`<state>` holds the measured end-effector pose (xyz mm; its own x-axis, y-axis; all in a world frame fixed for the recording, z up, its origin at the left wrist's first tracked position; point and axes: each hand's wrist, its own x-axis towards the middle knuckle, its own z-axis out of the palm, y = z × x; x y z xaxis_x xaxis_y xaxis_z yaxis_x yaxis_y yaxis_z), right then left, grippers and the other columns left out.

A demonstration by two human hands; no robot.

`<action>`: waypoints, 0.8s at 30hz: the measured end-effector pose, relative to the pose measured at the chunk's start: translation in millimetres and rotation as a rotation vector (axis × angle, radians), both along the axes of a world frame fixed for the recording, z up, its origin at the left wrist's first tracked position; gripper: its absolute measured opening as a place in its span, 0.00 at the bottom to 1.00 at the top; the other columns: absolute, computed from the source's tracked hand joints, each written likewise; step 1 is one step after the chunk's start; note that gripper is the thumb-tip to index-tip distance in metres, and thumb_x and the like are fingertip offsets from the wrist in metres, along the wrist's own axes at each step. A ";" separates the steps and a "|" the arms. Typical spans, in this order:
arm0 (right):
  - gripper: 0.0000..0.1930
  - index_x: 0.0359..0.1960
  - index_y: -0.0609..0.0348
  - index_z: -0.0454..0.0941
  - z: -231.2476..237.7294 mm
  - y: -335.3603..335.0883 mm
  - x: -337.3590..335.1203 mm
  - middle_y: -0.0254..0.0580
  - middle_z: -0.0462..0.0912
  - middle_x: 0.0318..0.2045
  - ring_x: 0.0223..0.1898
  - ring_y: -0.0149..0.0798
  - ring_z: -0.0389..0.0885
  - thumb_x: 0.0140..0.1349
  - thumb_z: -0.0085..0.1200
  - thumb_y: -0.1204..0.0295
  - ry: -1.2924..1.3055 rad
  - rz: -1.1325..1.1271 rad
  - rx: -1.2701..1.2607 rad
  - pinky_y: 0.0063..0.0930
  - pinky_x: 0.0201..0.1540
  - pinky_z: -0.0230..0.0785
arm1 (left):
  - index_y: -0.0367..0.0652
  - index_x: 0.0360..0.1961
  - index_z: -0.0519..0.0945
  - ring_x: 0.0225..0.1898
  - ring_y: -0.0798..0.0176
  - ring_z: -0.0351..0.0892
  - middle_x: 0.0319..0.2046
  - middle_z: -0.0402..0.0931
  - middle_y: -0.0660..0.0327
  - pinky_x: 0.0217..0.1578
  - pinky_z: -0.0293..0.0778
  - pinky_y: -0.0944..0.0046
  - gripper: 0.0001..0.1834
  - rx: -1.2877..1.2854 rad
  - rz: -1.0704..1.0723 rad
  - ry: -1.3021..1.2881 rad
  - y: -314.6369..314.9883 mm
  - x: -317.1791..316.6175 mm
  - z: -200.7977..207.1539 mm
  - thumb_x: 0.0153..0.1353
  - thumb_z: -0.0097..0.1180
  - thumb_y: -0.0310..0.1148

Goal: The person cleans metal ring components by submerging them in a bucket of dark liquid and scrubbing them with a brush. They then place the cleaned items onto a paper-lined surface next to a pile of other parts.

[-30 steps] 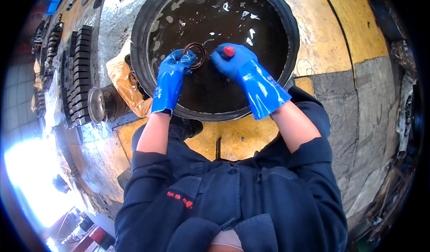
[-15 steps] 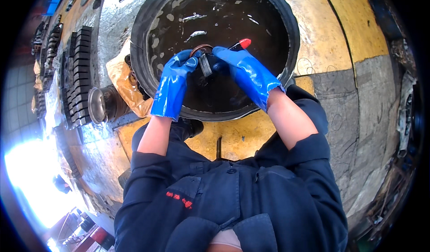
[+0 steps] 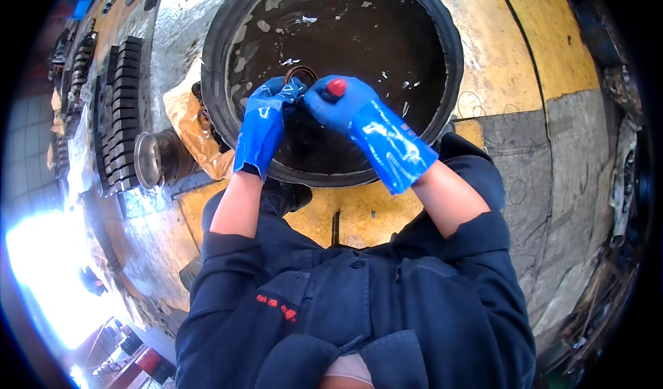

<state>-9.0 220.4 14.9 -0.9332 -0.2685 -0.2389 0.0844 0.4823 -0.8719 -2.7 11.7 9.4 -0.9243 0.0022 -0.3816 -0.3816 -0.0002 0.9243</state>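
Note:
My left hand [image 3: 268, 112], in a long blue rubber glove, is closed on a reddish-brown ring [image 3: 301, 69] above the dark liquid in a round black tub [image 3: 452, 61]. In a matching glove, my right hand [image 3: 352, 106] wraps round a tool with a dark handle and a red end [image 3: 336, 86]. That red end sticks up by the thumb side of my fist. The tool's working end is hidden between the two hands, close to the ring.
Brown paper [image 3: 185, 116] and a round metal part [image 3: 148, 161] lie left of the tub. Farther left stand rows of dark ribbed metal parts [image 3: 123, 112]. Yellow and grey boards [image 3: 545, 154] cover the floor at right. Scrap pieces [image 3: 625, 182] line the far right edge.
My right hand has turned and moved left and down, so the tool's red end now points up from the fist. The ring shows more above my left fingers.

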 end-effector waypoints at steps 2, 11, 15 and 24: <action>0.21 0.45 0.46 0.93 -3.4 -5.2 -1.7 0.49 0.94 0.43 0.48 0.58 0.93 0.71 0.61 0.45 0.075 -0.002 0.223 0.48 0.55 0.85 | 0.35 0.58 0.89 0.46 0.65 0.89 0.44 0.92 0.59 0.52 0.82 0.64 0.20 -0.033 0.010 -0.021 5.1 1.6 4.9 0.76 0.71 0.40; 0.15 0.44 0.42 0.90 -20.1 -5.1 6.3 0.45 0.94 0.41 0.46 0.57 0.93 0.71 0.63 0.48 0.300 0.140 0.260 0.52 0.50 0.85 | 0.37 0.56 0.89 0.47 0.64 0.91 0.45 0.92 0.59 0.51 0.85 0.62 0.18 -0.025 0.035 -0.028 3.9 1.4 9.7 0.77 0.70 0.40; 0.13 0.43 0.43 0.88 -35.9 -1.3 -7.8 0.43 0.94 0.41 0.45 0.56 0.93 0.70 0.64 0.52 0.278 0.088 0.379 0.53 0.50 0.85 | 0.37 0.60 0.88 0.50 0.64 0.92 0.50 0.93 0.58 0.49 0.82 0.63 0.21 -0.123 -0.002 -0.049 -4.1 1.0 0.7 0.78 0.69 0.43; 0.18 0.54 0.50 0.92 -16.3 28.7 -26.7 0.46 0.95 0.46 0.49 0.53 0.93 0.75 0.59 0.55 -0.167 -0.127 0.170 0.42 0.58 0.84 | 0.38 0.61 0.87 0.50 0.66 0.90 0.49 0.93 0.60 0.50 0.81 0.64 0.22 -0.114 0.019 -0.055 -10.5 0.3 -8.5 0.76 0.69 0.44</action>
<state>-35.8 249.1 -1.4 -0.9007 -0.0947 -0.4241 0.2895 0.5971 -0.7481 -2.4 1.1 0.9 -0.9013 -0.0609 -0.4288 -0.4329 0.0956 0.8963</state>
